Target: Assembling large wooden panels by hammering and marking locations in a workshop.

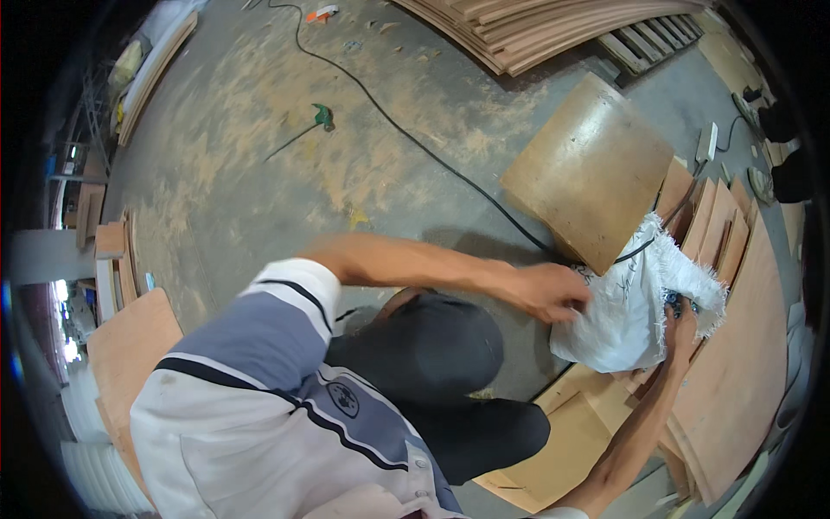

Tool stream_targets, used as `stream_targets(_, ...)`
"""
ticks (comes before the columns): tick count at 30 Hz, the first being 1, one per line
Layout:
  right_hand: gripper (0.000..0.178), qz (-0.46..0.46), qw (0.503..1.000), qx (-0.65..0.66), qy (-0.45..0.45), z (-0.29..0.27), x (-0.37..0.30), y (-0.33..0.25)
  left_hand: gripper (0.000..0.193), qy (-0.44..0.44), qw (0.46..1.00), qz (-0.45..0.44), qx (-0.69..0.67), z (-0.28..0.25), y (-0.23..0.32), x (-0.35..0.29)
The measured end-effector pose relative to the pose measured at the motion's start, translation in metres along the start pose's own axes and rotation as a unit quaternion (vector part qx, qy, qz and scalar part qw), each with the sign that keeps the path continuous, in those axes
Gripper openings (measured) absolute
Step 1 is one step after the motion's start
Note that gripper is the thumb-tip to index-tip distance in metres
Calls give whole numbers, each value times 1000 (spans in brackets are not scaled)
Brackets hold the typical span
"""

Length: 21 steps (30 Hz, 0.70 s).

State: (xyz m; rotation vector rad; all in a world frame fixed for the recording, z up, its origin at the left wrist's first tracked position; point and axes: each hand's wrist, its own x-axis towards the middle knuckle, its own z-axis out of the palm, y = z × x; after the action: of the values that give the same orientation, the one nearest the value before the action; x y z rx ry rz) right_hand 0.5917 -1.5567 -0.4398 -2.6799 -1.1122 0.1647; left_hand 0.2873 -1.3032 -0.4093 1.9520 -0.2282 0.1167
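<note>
A white woven sack with a frayed mouth stands at the right, against the stacked boards. My right hand is at its mouth, fingers closed around small dark bluish pieces too small to name. Beside the sack's left side is my left hand, its fingers curled in. Whether that hand pinches the cloth or holds some small thing is hidden. The left forearm is smeared by motion.
A brown square board leans behind the sack, with a black cable running past it. On the dusty floor lies a green-headed hammer. Wooden panels are stacked at the right, more boards at the back.
</note>
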Motion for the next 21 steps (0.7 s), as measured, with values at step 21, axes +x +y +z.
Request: stream_targets(21, 18, -224, 958, 144, -109, -43, 24, -402, 19, 442, 703, -550, 84, -409, -137, -425)
